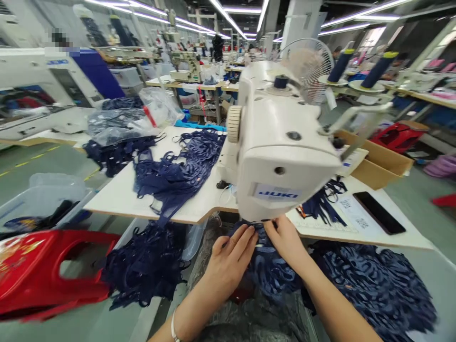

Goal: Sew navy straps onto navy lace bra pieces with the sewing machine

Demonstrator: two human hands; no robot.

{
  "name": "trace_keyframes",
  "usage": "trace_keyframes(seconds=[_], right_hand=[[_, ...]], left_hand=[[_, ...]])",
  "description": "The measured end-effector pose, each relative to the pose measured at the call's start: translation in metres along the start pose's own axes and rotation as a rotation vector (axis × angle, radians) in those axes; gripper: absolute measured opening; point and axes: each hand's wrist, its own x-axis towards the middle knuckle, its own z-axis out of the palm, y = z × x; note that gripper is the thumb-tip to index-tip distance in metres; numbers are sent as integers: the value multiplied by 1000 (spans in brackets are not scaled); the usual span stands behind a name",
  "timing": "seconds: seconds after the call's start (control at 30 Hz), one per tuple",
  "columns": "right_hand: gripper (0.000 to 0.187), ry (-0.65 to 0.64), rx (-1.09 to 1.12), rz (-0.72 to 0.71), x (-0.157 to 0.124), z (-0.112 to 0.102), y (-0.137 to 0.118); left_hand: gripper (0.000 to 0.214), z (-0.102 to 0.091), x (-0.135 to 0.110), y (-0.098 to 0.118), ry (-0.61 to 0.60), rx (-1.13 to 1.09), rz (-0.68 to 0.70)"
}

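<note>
Navy ruffled fabric [272, 268] runs from under the head of a white sewing machine [285, 164] down toward my lap. My left hand [233, 254] lies on this fabric left of the needle area, its fingers stretched out side by side and pressing on it. At the right side of the same piece, my right hand [287, 240] has its fingers closed on the cloth, with the tips partly hidden by the machine. The needle and presser foot are out of sight behind the machine head.
A navy pile [178, 171] covers part of the white tabletop [117, 197]. More navy bundles hang at the lower left [146, 266] and lower right [377, 285]. A phone [379, 212] lies right of the machine, near a cardboard box [384, 161]. A red stool [42, 275] stands left.
</note>
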Motion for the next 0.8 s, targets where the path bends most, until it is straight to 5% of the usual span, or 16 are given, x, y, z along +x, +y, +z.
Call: trace_keyframes(seconds=[0.27, 0.67, 0.8], right_hand=[[17, 36, 82, 1, 4, -8, 2], [21, 172, -301, 342, 47, -73, 100], [12, 189, -420, 458, 63, -73, 116]], left_hand=[[73, 10, -4, -5, 12, -162, -102], [86, 5, 4, 2, 47, -118, -46], [74, 4, 5, 4, 25, -106, -31]])
